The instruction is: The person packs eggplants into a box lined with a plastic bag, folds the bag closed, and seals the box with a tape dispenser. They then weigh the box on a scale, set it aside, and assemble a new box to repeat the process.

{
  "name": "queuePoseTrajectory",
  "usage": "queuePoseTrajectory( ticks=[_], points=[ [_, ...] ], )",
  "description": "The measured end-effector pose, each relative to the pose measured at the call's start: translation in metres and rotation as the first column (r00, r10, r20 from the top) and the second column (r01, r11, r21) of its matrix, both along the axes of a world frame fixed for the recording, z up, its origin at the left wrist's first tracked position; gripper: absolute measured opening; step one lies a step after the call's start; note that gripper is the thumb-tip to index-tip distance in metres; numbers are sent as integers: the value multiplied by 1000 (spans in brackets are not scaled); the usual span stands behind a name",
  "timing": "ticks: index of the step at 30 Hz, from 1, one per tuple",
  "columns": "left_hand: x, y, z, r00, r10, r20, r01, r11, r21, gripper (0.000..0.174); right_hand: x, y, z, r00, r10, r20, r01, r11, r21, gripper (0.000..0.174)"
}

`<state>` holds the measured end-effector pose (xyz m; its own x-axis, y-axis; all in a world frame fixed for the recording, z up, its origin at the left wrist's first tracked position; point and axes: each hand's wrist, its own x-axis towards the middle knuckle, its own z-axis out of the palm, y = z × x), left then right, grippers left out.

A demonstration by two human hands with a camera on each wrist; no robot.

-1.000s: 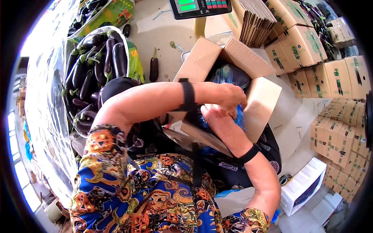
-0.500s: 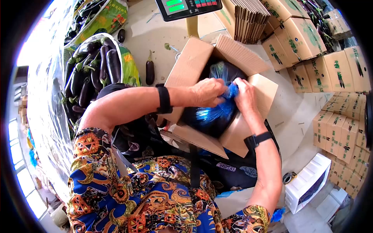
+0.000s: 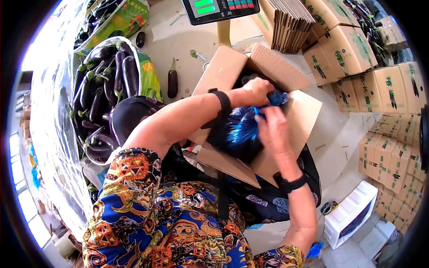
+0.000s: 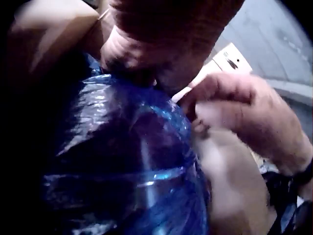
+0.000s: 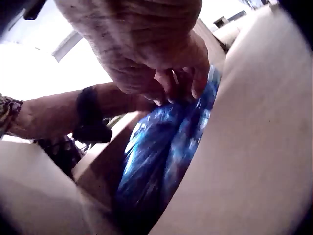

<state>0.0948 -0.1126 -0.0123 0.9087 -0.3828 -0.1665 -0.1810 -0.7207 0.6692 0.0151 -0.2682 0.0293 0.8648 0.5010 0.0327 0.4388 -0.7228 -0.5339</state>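
A translucent blue plastic bag [image 3: 241, 127] bulges inside an open cardboard box [image 3: 306, 111], dark contents showing through it. At its gathered neck, my left hand [image 3: 259, 91] grips the plastic with curled fingers; a bunched end [image 3: 278, 98] sticks out beside them. Just nearer my body, my right hand [image 3: 273, 127] has its bent fingers on the neck, pinching a strand of the blue film. The right wrist view shows those fingertips [image 5: 198, 85] right at the top of the bag [image 5: 156, 147]. In the left wrist view, the shiny bag [image 4: 127, 161] swells below both hands.
Eggplants [image 3: 105, 85] fill a lined bag at the left, and one eggplant [image 3: 173, 80] lies on the floor. A scale display [image 3: 219, 9] stands beyond the box. Flattened cartons [image 3: 290, 27], stacked printed boxes [image 3: 384, 156] and a white foam box [image 3: 351, 214] stand to the right.
Both hands first worked low inside the box, then rose with the bag's neck between them. Since then the left hand has moved up and right, the right hand down toward my body.
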Motion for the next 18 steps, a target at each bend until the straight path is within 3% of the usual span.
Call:
queuePoseTrajectory(
  ticks=[2, 4, 5, 7, 10, 12, 13, 16, 17, 18],
  points=[
    [4, 12, -10, 996, 35, 81, -29, 997, -70, 39, -12, 18, -11, 988, 0, 155, -4, 1000, 22, 47],
    [8, 22, 12, 997, -70, 13, 68, 990, 121, 38, -15, 22, -12, 989, -2, 145, 9, 999, -49, 60],
    [6, 28, 21, 980, -69, 185, 47, 991, 122, 41, -15, 24, -12, 990, -7, 144, 19, 997, -81, 67],
    [-3, 35, 39, 863, -53, 503, 2, 995, 102, 48, -16, 23, -14, 978, 22, 205, 9, 989, -145, 74],
    [4, 34, 80, 548, -126, 827, 101, 991, 84, 54, -9, 23, -22, 974, 37, 223, -6, 991, -136, 84],
    [17, 31, 74, 563, -125, 817, 89, 992, 91, 61, 0, 25, -35, 986, 46, 162, -38, 998, -55, 85],
    [23, 35, 76, 545, -172, 821, 103, 985, 138, 48, 4, 25, -36, 989, 58, 135, -49, 996, -71, 87],
    [14, 30, 90, 860, -264, 437, 148, 948, 282, 32, 3, 21, -37, 985, 51, 166, -32, 993, -114, 87],
    [11, 34, 86, 830, -263, 492, 181, 961, 209, 20, 2, 21, -38, 985, 43, 165, -24, 993, -117, 85],
    [6, 38, 79, 834, -314, 453, 224, 944, 243, 19, 5, 21, -37, 987, 62, 146, -46, 993, -111, 84]
  ],
)
